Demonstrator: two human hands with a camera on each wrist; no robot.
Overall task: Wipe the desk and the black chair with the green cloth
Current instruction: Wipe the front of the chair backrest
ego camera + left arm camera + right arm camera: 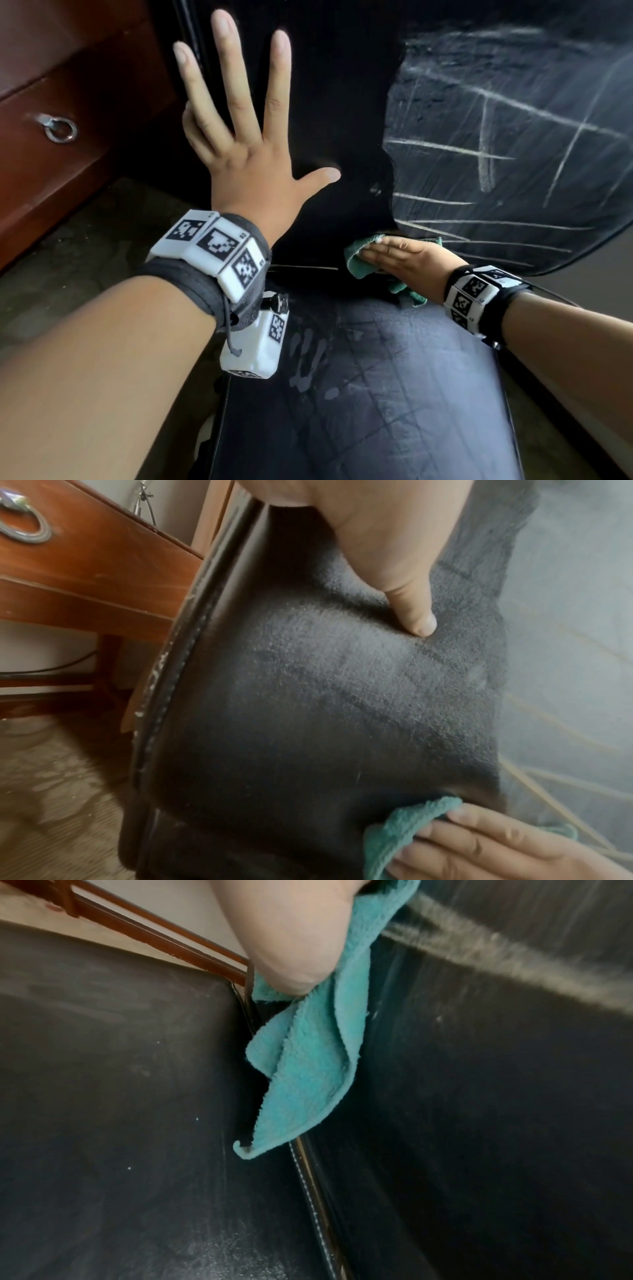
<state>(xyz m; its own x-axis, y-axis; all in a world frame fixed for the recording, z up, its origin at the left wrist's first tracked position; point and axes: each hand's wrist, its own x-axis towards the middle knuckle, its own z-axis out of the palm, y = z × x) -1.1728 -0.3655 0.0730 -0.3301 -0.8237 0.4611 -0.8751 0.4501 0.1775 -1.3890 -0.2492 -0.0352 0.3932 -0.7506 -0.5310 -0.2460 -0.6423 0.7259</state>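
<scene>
Pressing green cloth (358,265) flat on the black chair (325,222) where seat (394,394) meets backrest (335,102), right hand (411,262) with fingers straight over it. Resting higher on the backrest, left hand (246,147) splayed wide, holding nothing. Beyond, left: wooden table (51,192), its drawer with ring pull (61,128).

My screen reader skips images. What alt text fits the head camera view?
A right hand presses a green cloth against the lower backrest of a black chair, while the left hand, fingers spread, rests on it higher up. A wooden drawer stands left.
</scene>
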